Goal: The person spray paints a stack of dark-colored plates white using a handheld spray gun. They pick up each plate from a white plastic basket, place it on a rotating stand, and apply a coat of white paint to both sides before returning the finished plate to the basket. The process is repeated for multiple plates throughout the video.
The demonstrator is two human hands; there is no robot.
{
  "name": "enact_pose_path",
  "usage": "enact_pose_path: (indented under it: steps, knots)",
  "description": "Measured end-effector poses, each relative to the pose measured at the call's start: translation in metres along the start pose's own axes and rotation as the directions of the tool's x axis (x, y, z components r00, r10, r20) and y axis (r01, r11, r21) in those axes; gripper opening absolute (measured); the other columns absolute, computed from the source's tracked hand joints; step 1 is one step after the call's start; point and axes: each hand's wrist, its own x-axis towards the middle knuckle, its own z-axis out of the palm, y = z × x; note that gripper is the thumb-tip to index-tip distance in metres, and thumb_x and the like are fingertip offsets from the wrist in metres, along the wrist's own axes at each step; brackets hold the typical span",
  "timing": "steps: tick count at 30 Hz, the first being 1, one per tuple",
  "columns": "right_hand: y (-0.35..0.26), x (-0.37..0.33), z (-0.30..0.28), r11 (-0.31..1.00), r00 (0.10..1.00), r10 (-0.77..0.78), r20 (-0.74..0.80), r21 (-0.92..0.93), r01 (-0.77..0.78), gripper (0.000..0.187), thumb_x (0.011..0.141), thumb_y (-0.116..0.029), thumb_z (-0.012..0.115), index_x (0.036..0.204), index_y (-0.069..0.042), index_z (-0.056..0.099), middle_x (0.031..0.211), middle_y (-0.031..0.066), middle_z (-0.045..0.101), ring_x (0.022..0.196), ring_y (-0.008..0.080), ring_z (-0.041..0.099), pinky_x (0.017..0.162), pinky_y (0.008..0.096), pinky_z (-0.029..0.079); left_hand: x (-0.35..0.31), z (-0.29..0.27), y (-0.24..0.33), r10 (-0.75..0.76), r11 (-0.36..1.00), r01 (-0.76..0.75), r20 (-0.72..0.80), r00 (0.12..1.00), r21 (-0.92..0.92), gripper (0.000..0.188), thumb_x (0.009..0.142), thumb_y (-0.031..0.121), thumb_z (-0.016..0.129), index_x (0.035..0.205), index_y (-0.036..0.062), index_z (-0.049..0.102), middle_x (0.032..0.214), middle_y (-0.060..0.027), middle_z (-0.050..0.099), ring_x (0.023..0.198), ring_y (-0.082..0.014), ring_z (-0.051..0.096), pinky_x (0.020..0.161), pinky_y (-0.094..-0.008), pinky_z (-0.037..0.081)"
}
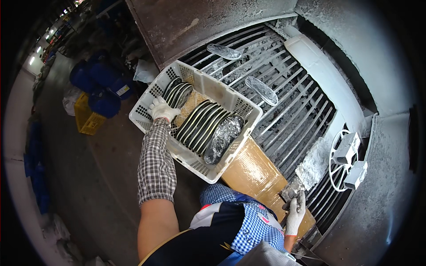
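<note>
My left hand, in a white knit glove, reaches over the near left side of a white plastic crate. Its fingers are apart and touch the end of a short row of black oval pieces standing on edge. A longer row of black oval pieces with pale rims fills the crate's right part, and a film-wrapped oval piece leans at its end. At the lower right, my gloved right hand is closed round a grey, paint-crusted tool that looks like a spray gun.
Two film-covered oval pieces lie on a paint-crusted bar grate. A taped cardboard box is under the crate's right corner. A white wheel-shaped stand carries blocks. Blue drums and a yellow crate stand left.
</note>
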Motion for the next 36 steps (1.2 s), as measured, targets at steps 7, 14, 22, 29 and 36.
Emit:
enact_pose_path:
  steps: [7, 14, 22, 29, 36]
  knots:
    - [0.019, 0.007, -0.006, 0.995, 0.999, -0.028, -0.033, -0.101, 0.025, 0.055, 0.101, -0.006, 0.058, 0.154, -0.005, 0.045, 0.126, 0.01, 0.053, 0.088, 0.0134, 0.061, 0.069, 0.0276, 0.056, 0.0, -0.006, 0.003, 0.052, 0.998, -0.053, 0.058, 0.997, 0.017, 0.117, 0.068, 0.041, 0.086, 0.16, 0.0048, 0.023, 0.15, -0.0205, 0.046, 0.137, -0.0372, 0.046, 0.115, -0.0472, 0.037]
    - [0.001, -0.001, -0.001, 0.999, 0.999, -0.004, -0.035, -0.035, 0.003, 0.056, 0.1, -0.008, 0.058, 0.154, -0.003, 0.044, 0.12, 0.0094, 0.054, 0.085, 0.0132, 0.061, 0.067, 0.0289, 0.057, -0.007, -0.011, 0.002, 0.006, 0.999, 0.002, 0.161, 0.987, -0.049, 0.12, 0.07, 0.037, 0.083, 0.163, 0.0066, 0.014, 0.15, -0.0235, 0.046, 0.137, -0.0386, 0.046, 0.116, -0.0467, 0.038]
    - [-0.013, -0.005, 0.003, 1.0, 1.0, -0.01, -0.017, -0.029, 0.009, 0.057, 0.102, -0.012, 0.057, 0.156, -0.003, 0.041, 0.102, 0.0051, 0.056, 0.079, 0.0117, 0.059, 0.066, 0.0277, 0.054, 0.0, 0.001, -0.007, -0.009, 0.992, 0.023, 0.115, 0.993, -0.125, 0.137, 0.063, 0.039, 0.088, 0.164, 0.0079, 0.002, 0.153, -0.0246, 0.041, 0.139, -0.0408, 0.043, 0.118, -0.0448, 0.036]
    - [-0.001, 0.001, -0.004, 0.996, 0.998, -0.058, -0.025, -0.065, 0.057, 0.059, 0.105, -0.02, 0.057, 0.157, 0.0, 0.037, 0.088, 0.003, 0.061, 0.068, 0.0105, 0.058, 0.063, 0.0256, 0.049, -0.013, -0.014, -0.004, -0.011, 0.972, 0.025, 0.061, 0.998, -0.234, 0.125, 0.064, 0.03, 0.088, 0.163, 0.0075, 0.016, 0.144, -0.0278, 0.048, 0.133, -0.0423, 0.049, 0.114, -0.0465, 0.041]
    - [-0.005, -0.001, -0.001, 0.999, 1.0, -0.008, -0.008, -0.031, 0.008, 0.051, 0.1, -0.008, 0.059, 0.149, 0.002, 0.049, 0.103, 0.0043, 0.059, 0.086, 0.0119, 0.06, 0.072, 0.0267, 0.054, -0.076, -0.073, -0.02, 0.61, 0.147, 0.117, 0.183, 0.771, -0.982, 0.076, 0.073, 0.014, 0.077, 0.143, 0.0002, 0.049, 0.117, -0.0095, 0.07, 0.1, -0.0189, 0.069, 0.089, -0.033, 0.058]
